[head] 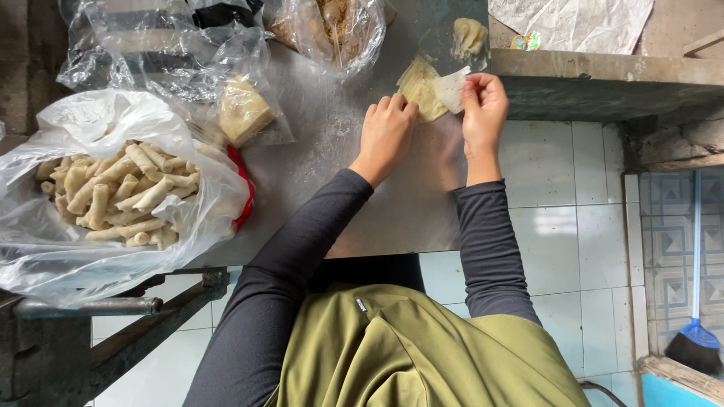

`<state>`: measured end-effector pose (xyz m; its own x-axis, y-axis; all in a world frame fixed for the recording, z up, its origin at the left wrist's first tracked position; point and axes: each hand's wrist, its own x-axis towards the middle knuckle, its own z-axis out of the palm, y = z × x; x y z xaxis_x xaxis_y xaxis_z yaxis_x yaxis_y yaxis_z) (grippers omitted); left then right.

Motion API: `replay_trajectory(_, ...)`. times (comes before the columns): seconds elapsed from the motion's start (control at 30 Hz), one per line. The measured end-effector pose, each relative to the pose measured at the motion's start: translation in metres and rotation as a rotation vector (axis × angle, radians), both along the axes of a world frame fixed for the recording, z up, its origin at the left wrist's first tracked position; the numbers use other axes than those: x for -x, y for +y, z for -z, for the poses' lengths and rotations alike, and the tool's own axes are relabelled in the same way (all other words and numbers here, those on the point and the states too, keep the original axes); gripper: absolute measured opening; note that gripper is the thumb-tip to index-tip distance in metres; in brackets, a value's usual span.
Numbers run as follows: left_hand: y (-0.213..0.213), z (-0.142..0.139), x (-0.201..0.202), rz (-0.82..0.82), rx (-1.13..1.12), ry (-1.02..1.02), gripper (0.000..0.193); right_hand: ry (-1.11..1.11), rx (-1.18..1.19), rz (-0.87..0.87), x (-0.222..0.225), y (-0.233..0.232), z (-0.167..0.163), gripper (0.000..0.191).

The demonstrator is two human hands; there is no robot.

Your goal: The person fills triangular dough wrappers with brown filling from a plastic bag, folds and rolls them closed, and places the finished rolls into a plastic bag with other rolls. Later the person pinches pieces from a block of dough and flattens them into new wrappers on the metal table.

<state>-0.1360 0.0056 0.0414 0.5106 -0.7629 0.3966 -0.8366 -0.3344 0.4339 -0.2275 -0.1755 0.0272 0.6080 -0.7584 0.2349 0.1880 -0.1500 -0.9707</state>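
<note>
1. Pale, thin pastry is what we have in hand: a stack of cream-coloured square wrapper sheets [419,89] lies near the far edge of the grey metal counter [339,188], towards its right side.
2. Our left hand [387,132] rests knuckles-up on the near corner of the stack, fingers curled and pressed down, pinning the sheets.
3. Our right hand [483,109] pinches a single translucent white wrapper sheet [452,87] between thumb and fingertips, closed on its edge, with the sheet lifted off the stack's right side.
4. We judge the step to be peeling one wrapper free from the pile. The next move calls for a slow, even pull while the left hand holds the rest flat, since so thin a sheet could tear.
5. A lump of pale filling [469,36] sits at the far right corner, and a clear plastic bag of finished beige rolls [121,192] takes up the left edge.
</note>
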Motion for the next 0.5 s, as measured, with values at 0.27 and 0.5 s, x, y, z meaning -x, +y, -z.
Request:
replay_trajectory(0.27,0.037,-0.002,-0.027,-0.113,0.366,1.114,0.030,0.112,0.554,-0.117,-0.009,0.079,-0.036,0.004)
replay_trajectory(0.5,0.101,-0.029,-0.046,-0.141,0.181,1.029,0.027,0.149,0.450,-0.146,-0.027,0.111,-0.066,0.007)
